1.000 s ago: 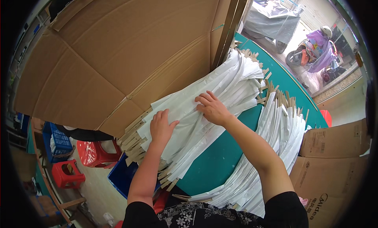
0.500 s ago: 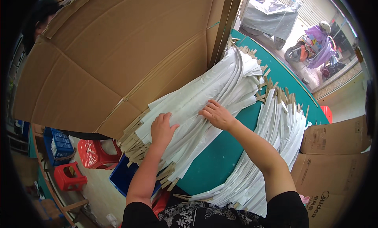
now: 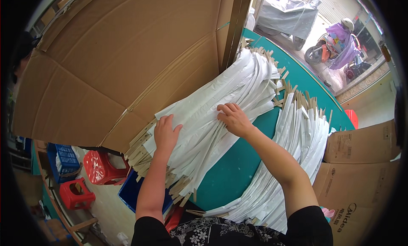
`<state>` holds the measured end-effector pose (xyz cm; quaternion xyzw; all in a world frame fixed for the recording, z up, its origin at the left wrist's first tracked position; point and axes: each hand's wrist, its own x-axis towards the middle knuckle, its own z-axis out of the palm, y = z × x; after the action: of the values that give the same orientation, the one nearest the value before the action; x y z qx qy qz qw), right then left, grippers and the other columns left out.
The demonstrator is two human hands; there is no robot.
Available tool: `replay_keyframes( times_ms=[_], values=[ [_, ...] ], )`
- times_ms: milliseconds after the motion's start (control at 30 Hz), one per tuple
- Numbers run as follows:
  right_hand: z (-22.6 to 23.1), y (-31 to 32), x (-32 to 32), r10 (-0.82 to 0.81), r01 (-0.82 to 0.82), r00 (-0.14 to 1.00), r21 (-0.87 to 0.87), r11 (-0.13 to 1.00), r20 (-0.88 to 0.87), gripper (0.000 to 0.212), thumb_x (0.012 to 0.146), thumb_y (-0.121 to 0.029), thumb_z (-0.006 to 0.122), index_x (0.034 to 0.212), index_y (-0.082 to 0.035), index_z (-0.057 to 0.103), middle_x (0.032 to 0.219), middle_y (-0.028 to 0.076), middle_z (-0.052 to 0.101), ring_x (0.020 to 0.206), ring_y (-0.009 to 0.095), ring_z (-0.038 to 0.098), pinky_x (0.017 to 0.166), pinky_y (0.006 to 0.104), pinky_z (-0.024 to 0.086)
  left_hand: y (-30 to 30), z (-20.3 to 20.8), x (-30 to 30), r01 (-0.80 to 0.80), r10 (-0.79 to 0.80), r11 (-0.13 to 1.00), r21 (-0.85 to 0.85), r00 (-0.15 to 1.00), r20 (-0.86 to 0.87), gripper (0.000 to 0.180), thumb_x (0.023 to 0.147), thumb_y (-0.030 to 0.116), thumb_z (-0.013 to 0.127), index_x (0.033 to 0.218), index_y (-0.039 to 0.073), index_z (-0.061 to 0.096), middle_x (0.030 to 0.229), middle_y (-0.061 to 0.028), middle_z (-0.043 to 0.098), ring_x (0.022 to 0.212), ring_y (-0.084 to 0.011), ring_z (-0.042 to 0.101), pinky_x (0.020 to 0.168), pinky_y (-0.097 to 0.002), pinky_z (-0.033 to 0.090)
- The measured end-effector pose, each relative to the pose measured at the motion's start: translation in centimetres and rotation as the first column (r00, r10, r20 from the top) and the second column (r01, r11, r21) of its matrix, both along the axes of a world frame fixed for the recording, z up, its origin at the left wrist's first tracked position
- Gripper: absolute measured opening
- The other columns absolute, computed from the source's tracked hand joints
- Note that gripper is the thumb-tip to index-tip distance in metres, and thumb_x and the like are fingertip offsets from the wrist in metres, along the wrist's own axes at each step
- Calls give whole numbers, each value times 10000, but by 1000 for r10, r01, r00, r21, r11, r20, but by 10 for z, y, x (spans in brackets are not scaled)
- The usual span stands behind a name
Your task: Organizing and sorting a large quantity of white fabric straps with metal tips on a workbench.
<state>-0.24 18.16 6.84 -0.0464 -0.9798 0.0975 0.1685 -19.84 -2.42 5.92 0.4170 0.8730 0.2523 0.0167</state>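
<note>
A thick pile of long white plastic-looking strips (image 3: 195,114) with flat tan wooden-looking slats at the ends lies diagonally on the green table. My left hand (image 3: 166,133) rests flat on the pile's near left part, fingers stretched and thumb apart. Farther right, my right hand (image 3: 234,119) touches the top strips with bent, spread fingertips; I see no strip closed inside its fingers. A second bundle of white strips (image 3: 293,148) lies to the right, with tan slat ends (image 3: 302,100) at its far end.
A large cardboard sheet (image 3: 127,46) stands along the pile's left side. Green table surface (image 3: 229,169) shows between the bundles. Cardboard boxes (image 3: 361,178) stand at right. Red stools (image 3: 100,167) and blue crates (image 3: 63,159) are at lower left. A person (image 3: 23,50) is partly visible at far left.
My left hand has slid slightly left and up along the pile. My right hand's fingers are more bent and the hand has shifted a little. The whole view has tilted slightly.
</note>
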Motion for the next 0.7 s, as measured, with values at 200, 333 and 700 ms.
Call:
replay_keyframes(
  times_ms=[200,333,700],
  values=[
    [8,2,-8,9,-9,1000,8,1000,-19,241,675,26,637,888,-83,608,1350,52,474,1286,260,398,1094,420,310,9,3,0,2,2,998,-65,998,59,353,746,208,767,1015,32,622,1086,-125,607,1017,-306,579,908,-404,455],
    [11,3,-15,21,-20,999,-15,1000,47,181,730,20,627,880,-79,608,1420,52,432,1365,255,335,1150,456,243,6,2,-12,-2,-8,998,57,983,184,327,722,207,776,970,47,634,916,-101,640,949,-299,603,885,-403,461],
    [9,11,-9,167,-182,973,81,980,160,231,778,-11,576,987,-110,585,1158,46,561,1254,224,456,1170,466,213,2,34,43,342,-315,936,-85,921,231,326,773,294,742,998,77,648,933,-112,611,943,-321,586,820,-405,471]
  ],
)
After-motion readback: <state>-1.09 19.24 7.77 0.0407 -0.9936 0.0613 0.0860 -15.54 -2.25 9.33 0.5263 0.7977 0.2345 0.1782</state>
